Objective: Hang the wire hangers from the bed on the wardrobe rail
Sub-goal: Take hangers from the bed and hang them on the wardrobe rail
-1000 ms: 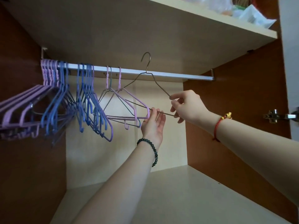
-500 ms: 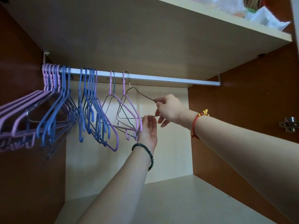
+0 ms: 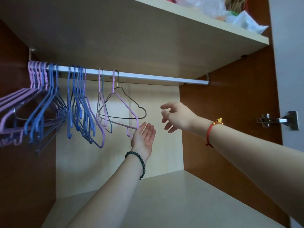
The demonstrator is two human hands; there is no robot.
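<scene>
Wire hanger: The thin grey wire hanger (image 3: 126,118) is hung by its hook on the long silver metal rail (image 3: 156,77), a little left of the middle. It is not held by any hand.
Neighbour: A light purple plastic hanger (image 3: 125,105) is hung just beside it, on its left.
Left hand: The left hand (image 3: 144,137) is held palm up with fingers straight and nothing in it. It is kept just under the purple hanger's low corner. If that corner is touched cannot be told.
Right hand: The right hand (image 3: 179,116) is held out with fingers loose and spread apart. Nothing is pinched. It is kept near the wire hanger's right end, not touching.
Other hangers: A bunch of blue plastic hangers (image 3: 77,99) and a bunch of purple plastic hangers (image 3: 16,99) are crowded at the rail's left end.
Wrists: A dark bead bracelet (image 3: 139,160) is worn on the left wrist, a red string bracelet (image 3: 209,134) on the right.
Top shelf: Crinkly plastic bags (image 3: 230,12) are kept near its right edge.
</scene>
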